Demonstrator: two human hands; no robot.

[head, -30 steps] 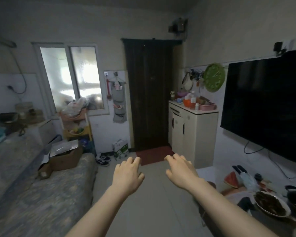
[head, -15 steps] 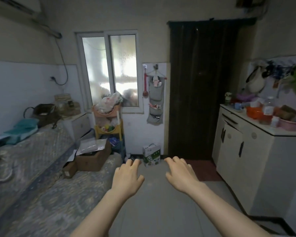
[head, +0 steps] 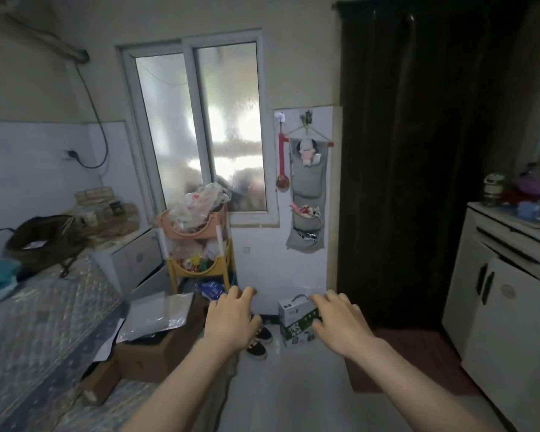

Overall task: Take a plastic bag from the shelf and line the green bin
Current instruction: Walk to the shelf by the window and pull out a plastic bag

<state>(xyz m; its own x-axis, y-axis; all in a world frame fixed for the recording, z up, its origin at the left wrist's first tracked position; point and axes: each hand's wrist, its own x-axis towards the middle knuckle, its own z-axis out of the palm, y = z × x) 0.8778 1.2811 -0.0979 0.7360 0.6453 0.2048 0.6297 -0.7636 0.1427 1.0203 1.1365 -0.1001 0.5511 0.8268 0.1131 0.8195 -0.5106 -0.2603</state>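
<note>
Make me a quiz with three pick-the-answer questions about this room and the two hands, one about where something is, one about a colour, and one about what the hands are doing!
1. Where are the plastic bags piled?
A. in the top basket of the tiered shelf under the window
B. on the white cabinet
C. on the floor by the door

2. What colour is the shelf's middle basket?
A. blue
B. yellow
C. black

3. What are the left hand and right hand doing?
A. both holding a bag
B. one holding a shoe
C. both open and empty

Answers:
1 A, the crumpled bags spill from the pink top basket.
2 B, its rim and posts are yellow.
3 C, the fingers are spread in the air with nothing in them.
</note>
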